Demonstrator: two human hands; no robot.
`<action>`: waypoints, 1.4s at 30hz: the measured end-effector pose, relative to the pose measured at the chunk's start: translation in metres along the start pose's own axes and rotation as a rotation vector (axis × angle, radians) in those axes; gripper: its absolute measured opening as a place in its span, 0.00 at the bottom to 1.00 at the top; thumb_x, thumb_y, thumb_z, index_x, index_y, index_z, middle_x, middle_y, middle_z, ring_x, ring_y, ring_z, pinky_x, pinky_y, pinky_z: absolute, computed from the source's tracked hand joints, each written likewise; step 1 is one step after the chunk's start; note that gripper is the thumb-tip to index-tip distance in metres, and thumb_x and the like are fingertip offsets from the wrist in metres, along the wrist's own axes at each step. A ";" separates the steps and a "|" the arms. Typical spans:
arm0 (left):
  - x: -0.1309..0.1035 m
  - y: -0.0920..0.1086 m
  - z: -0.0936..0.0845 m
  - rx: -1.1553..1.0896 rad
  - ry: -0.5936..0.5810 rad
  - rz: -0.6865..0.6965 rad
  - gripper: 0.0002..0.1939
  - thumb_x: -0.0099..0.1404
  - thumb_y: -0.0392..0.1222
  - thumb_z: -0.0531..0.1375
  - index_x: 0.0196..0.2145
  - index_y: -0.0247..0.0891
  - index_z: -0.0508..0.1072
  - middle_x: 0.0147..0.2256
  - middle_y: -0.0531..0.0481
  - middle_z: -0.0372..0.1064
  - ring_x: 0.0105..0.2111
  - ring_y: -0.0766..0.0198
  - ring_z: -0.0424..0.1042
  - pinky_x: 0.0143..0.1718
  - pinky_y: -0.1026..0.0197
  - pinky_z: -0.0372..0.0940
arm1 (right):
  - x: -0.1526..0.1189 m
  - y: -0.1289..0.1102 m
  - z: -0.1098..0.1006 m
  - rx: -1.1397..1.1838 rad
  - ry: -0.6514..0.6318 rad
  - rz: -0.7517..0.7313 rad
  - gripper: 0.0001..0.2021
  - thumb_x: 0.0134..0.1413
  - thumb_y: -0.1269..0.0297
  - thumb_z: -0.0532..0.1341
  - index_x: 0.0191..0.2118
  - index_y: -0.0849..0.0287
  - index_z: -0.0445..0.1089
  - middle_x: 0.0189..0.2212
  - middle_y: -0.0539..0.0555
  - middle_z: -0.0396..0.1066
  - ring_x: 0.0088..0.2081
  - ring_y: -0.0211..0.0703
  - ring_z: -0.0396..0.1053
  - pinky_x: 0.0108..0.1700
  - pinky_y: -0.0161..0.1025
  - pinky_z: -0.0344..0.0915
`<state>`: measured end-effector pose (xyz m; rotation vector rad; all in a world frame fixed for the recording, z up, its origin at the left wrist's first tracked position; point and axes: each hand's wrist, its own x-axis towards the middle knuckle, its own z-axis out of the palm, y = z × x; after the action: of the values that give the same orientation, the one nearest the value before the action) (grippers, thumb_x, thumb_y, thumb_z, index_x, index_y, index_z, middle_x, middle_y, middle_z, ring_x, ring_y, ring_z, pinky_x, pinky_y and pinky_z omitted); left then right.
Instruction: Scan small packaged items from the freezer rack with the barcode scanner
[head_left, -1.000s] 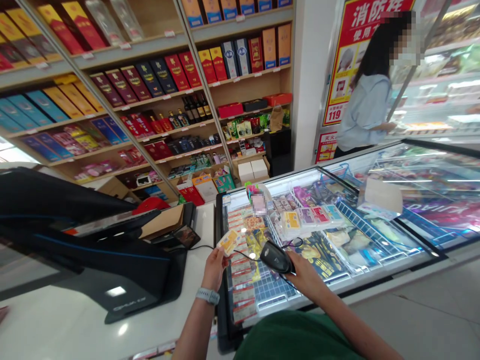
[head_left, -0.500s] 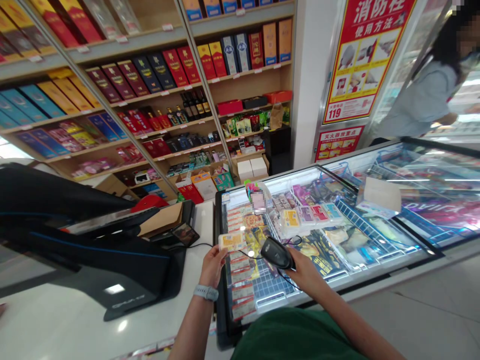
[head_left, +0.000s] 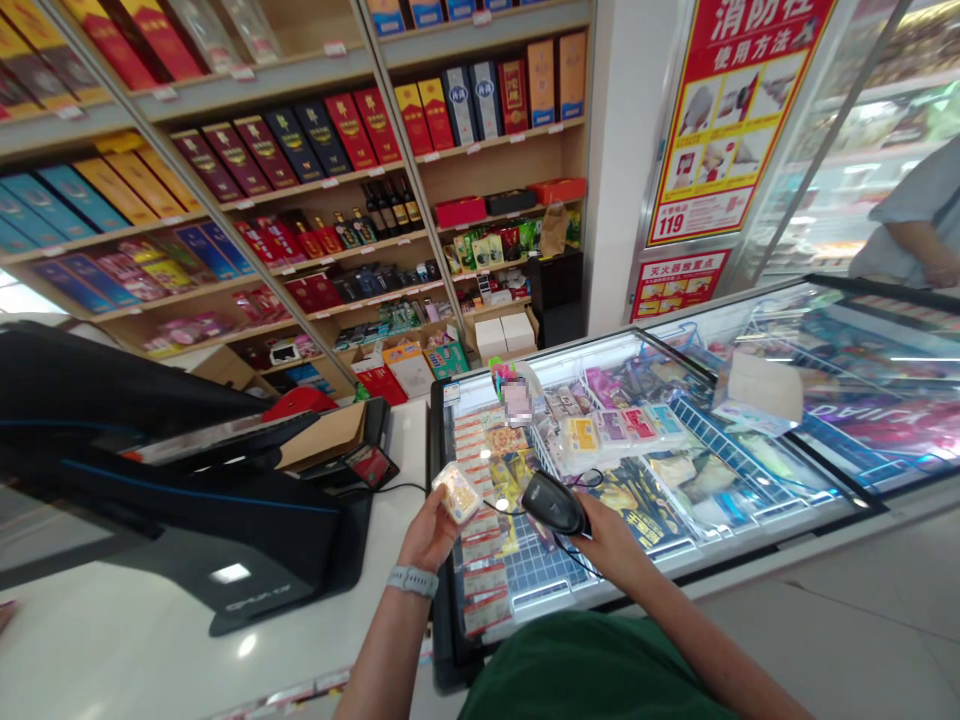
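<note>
My left hand [head_left: 431, 532], with a grey watch band on its wrist, grips a small clear plastic pack [head_left: 457, 492] with yellowish contents, tilted above the freezer's left edge. My right hand [head_left: 604, 535] is wrapped round a black barcode scanner [head_left: 553, 502], whose head points left toward the pack. A thin black cable runs from around the scanner. Beneath both hands is the glass top of a chest freezer [head_left: 540, 605]. Several flat packs with yellow, purple, red and blue labels [head_left: 624, 428] lie on the glass to the right of the scanner.
A black point-of-sale terminal [head_left: 300, 560] stands on the white counter [head_left: 135, 640] at left. Behind it are shelves of boxed bottles [head_left: 285, 150]. An opened carton [head_left: 765, 390] sits on the freezer's right part. A person in a grey top [head_left: 919, 215] is at the far right.
My left hand has turned the pack from lying level to a tilt, showing its other face. The scanner has stayed nearly still. The person at right has moved farther right.
</note>
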<state>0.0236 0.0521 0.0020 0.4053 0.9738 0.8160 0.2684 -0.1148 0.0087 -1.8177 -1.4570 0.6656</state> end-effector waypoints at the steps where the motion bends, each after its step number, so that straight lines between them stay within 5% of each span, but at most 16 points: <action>1: 0.001 -0.001 -0.002 -0.008 -0.012 -0.020 0.15 0.67 0.41 0.55 0.50 0.34 0.67 0.41 0.41 0.75 0.40 0.56 0.76 0.42 0.51 0.72 | 0.000 0.000 0.000 -0.005 0.001 0.000 0.18 0.42 0.73 0.56 0.44 0.60 0.67 0.42 0.59 0.72 0.45 0.50 0.69 0.46 0.41 0.62; 8: 0.000 -0.002 -0.004 0.039 -0.110 -0.158 0.20 0.65 0.38 0.58 0.54 0.34 0.64 0.45 0.38 0.74 0.46 0.53 0.74 0.44 0.50 0.72 | 0.000 0.000 -0.001 -0.007 0.007 -0.005 0.19 0.42 0.73 0.56 0.44 0.59 0.67 0.42 0.58 0.73 0.45 0.50 0.70 0.46 0.40 0.63; 15: -0.015 -0.004 0.007 0.165 -0.204 -0.058 0.32 0.53 0.23 0.61 0.54 0.42 0.65 0.47 0.44 0.73 0.43 0.57 0.76 0.41 0.59 0.73 | 0.000 0.002 -0.001 0.017 0.023 -0.008 0.20 0.43 0.73 0.57 0.47 0.60 0.67 0.43 0.58 0.73 0.47 0.51 0.69 0.48 0.42 0.63; 24: -0.004 -0.006 0.003 0.245 -0.090 0.077 0.14 0.53 0.25 0.64 0.37 0.33 0.71 0.38 0.44 0.76 0.33 0.66 0.76 0.33 0.68 0.72 | 0.000 0.006 0.000 0.018 0.034 -0.032 0.18 0.46 0.71 0.58 0.46 0.60 0.68 0.44 0.59 0.73 0.47 0.51 0.69 0.49 0.43 0.63; 31: -0.007 -0.003 0.007 0.313 -0.124 0.170 0.20 0.47 0.28 0.69 0.38 0.32 0.73 0.39 0.43 0.77 0.37 0.62 0.76 0.39 0.64 0.71 | 0.000 0.005 0.000 0.021 0.029 -0.036 0.18 0.45 0.71 0.58 0.46 0.61 0.68 0.43 0.58 0.73 0.45 0.50 0.70 0.47 0.41 0.63; 38: -0.001 -0.002 0.003 0.429 0.000 0.287 0.29 0.42 0.32 0.71 0.44 0.36 0.69 0.34 0.47 0.77 0.31 0.63 0.76 0.34 0.62 0.69 | 0.001 0.005 -0.001 0.012 0.019 -0.026 0.19 0.45 0.71 0.58 0.47 0.59 0.67 0.44 0.58 0.73 0.47 0.50 0.69 0.48 0.42 0.63; 42: 0.002 -0.001 0.001 0.503 0.020 0.363 0.27 0.41 0.36 0.72 0.40 0.34 0.69 0.29 0.49 0.76 0.28 0.64 0.74 0.31 0.64 0.68 | 0.001 0.005 0.000 0.001 0.021 -0.031 0.20 0.44 0.72 0.58 0.47 0.60 0.67 0.44 0.59 0.72 0.48 0.51 0.69 0.49 0.42 0.63</action>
<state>0.0257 0.0531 0.0012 1.0317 1.1403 0.8947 0.2723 -0.1143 0.0049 -1.7931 -1.4680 0.6299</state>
